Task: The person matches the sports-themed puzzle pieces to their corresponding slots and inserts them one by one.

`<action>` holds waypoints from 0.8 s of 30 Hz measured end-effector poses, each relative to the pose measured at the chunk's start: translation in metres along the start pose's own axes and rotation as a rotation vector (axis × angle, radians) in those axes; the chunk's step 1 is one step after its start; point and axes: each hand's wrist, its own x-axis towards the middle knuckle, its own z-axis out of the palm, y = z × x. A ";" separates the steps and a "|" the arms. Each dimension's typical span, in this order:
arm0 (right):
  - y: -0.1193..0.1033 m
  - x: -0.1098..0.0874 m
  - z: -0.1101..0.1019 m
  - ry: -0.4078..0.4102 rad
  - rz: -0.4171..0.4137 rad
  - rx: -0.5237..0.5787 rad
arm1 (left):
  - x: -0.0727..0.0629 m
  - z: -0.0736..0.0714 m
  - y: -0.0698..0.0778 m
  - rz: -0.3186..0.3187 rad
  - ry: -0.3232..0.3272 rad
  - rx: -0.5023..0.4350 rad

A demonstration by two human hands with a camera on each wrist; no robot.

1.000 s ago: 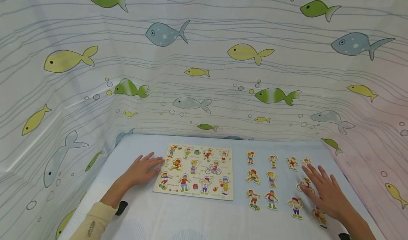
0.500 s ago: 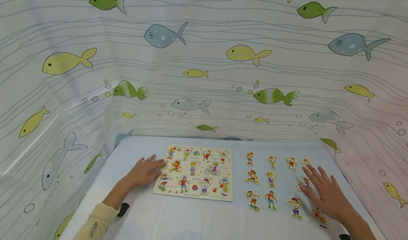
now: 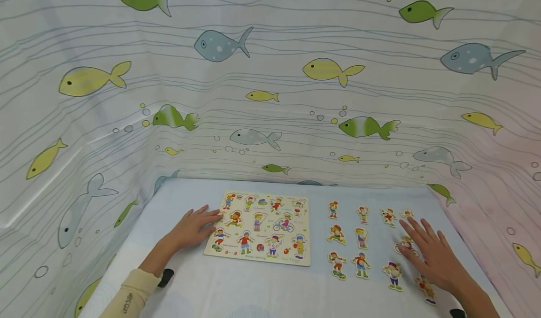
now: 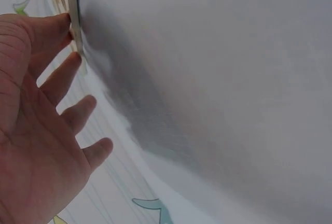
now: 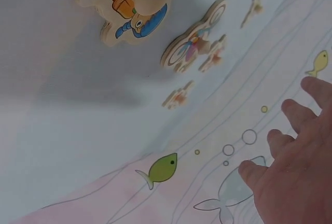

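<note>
The cyclist piece (image 5: 194, 41) lies by the thumb of the right hand (image 3: 435, 257), the nearer, spread and holding nothing. Leftward, the puzzle board (image 3: 246, 220), long axis crosswise, meets the left hand's (image 3: 192, 228) extended, ungrasping fingertips.

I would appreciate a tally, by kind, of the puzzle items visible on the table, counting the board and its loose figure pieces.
Puzzle board: 1
Loose figure pieces: 11
Total: 12
</note>
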 end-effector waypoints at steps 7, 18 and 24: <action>-0.002 0.004 -0.001 0.052 -0.046 0.010 | 0.000 0.000 0.001 -0.007 -0.010 0.005; -0.007 0.015 -0.004 0.077 -0.109 0.046 | -0.001 -0.005 0.004 -0.010 -0.034 0.012; -0.013 0.026 -0.003 0.085 -0.129 0.074 | 0.001 -0.009 0.005 -0.013 -0.056 -0.004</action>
